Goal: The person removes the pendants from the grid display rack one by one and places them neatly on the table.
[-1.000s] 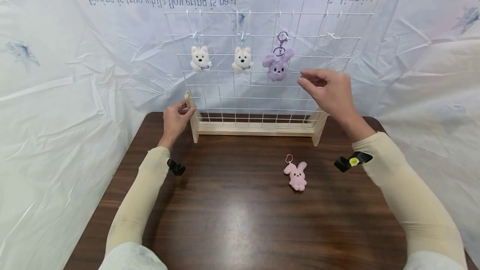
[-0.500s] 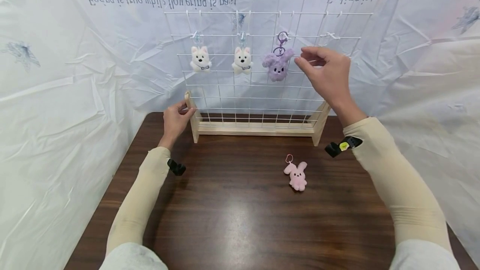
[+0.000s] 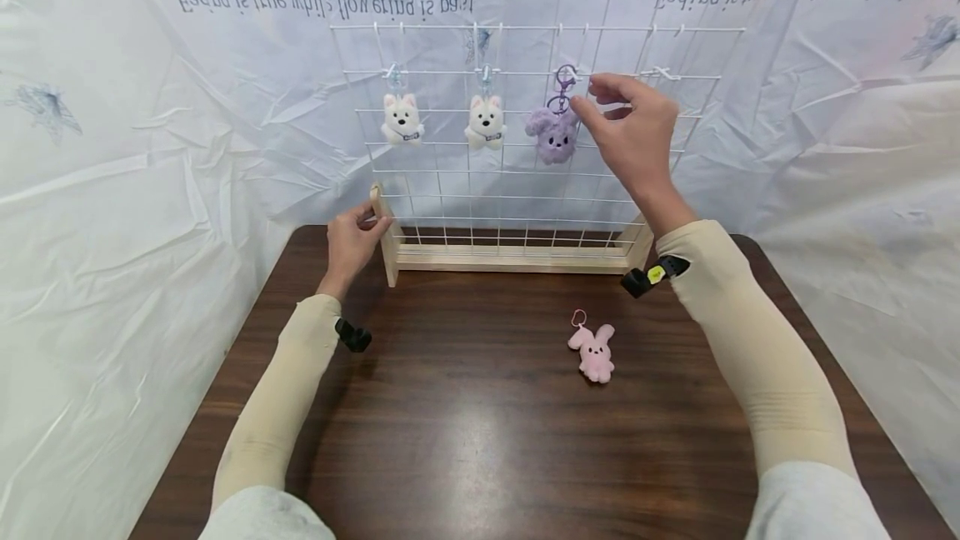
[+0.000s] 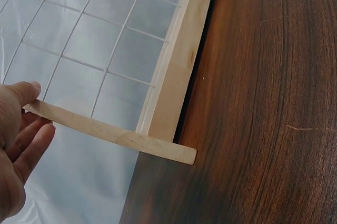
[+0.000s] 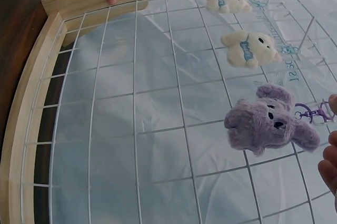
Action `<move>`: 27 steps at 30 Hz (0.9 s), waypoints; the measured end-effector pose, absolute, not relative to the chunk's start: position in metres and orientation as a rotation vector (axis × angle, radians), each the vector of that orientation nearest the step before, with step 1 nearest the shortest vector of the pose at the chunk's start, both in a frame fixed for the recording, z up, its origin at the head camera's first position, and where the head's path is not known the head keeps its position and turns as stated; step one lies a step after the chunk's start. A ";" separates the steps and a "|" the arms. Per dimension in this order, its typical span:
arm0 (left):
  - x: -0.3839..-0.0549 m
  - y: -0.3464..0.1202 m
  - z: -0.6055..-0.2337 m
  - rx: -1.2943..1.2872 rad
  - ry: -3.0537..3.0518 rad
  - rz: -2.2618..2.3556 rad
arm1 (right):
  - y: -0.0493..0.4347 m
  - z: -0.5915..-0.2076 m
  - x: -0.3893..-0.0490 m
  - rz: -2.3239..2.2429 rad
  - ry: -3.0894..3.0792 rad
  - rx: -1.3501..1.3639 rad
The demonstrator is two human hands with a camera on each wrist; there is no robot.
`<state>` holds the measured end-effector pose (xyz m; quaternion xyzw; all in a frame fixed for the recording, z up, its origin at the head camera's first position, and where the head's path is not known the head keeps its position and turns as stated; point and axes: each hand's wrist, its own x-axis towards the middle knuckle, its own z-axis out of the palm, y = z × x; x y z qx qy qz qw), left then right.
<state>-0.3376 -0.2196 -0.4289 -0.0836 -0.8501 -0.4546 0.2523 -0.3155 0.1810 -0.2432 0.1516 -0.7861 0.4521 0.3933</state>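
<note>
My left hand [image 3: 353, 242] grips the top of the wooden end support [image 4: 105, 132] of a white wire grid rack [image 3: 510, 196], thumb on one side and fingers on the other. Beside the purple bunny keychain [image 3: 553, 137], my right hand [image 3: 633, 125] is raised, thumb and fingers bent and apart with nothing seen between them. Its fingers [image 5: 329, 168] are close to the purple clasp [image 5: 316, 113]; contact cannot be told. That keychain hangs from a rack hook, one ear partly behind my thumb. A pink bunny keychain [image 3: 596, 354] lies on the dark wooden table [image 3: 450, 407].
Two white dog keychains, one on the left [image 3: 402, 119] and one in the middle [image 3: 485, 121], hang from hooks on the grid. Another hook [image 3: 660, 72] at the right bears nothing. White printed cloth [image 3: 247, 107] drapes behind and beside the table.
My right hand has moved up and left, from beside the purple bunny to next to its ring and clasp. My left hand and the keychains have stayed put.
</note>
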 end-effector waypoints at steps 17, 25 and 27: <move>-0.336 -0.220 -0.429 -0.212 -2.345 -1.198 | 0.165 -0.246 -0.329 1.078 -1.967 0.327; -0.337 -0.221 -0.429 -0.224 -2.332 -1.216 | 0.160 -0.248 -0.333 1.026 -1.917 0.339; -0.337 -0.220 -0.429 -0.224 -2.336 -1.218 | 0.159 -0.249 -0.334 1.021 -1.913 0.327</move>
